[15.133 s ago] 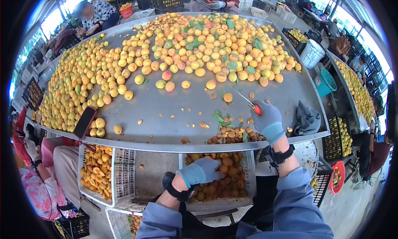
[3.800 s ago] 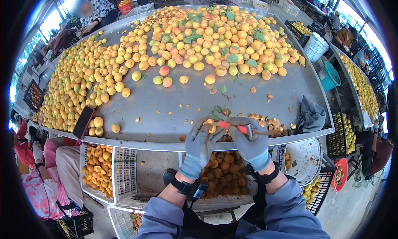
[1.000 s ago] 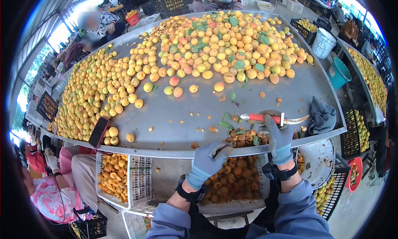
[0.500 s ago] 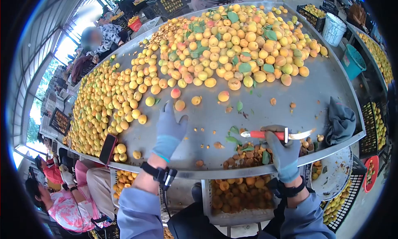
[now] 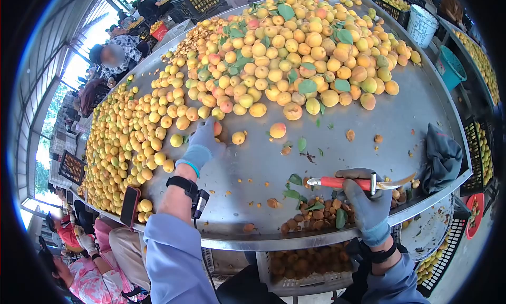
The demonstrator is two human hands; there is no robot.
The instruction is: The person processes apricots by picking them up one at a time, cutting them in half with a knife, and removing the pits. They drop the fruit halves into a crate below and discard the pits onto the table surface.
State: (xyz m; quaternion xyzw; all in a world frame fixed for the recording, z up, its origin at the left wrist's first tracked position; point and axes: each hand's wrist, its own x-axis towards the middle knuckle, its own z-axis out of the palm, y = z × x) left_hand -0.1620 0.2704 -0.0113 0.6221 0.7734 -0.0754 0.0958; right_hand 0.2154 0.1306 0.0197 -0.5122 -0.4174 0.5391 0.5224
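Observation:
My left hand [image 5: 203, 143], in a grey-blue glove, is at the near edge of the fruit, its fingers curled round an apricot [image 5: 217, 128] that shows partly beyond them. Another apricot [image 5: 239, 138] lies just to its right. In my right hand [image 5: 367, 201], also gloved, is a red-handled knife [image 5: 334, 182]. Its curved blade points right, and a short metal tip sticks out on the left. Below the knife, halved brown apricot pieces [image 5: 316, 218] and leaves lie along the table's front edge. A big heap of apricots [image 5: 316, 54] covers the far side of the metal table [image 5: 337, 146].
A phone [image 5: 130, 206] rests at the front left edge. A dark cloth [image 5: 441, 159] lies at the right edge. Under the table stands a crate [image 5: 311, 291] of fruit. A teal bucket [image 5: 449, 71] and a white bucket [image 5: 422, 26] are at right. Co-workers sit at left.
My left hand has moved forward and left onto the apricot, and its fingers have curled. The right hand still holds the knife. The whole view has shifted slightly.

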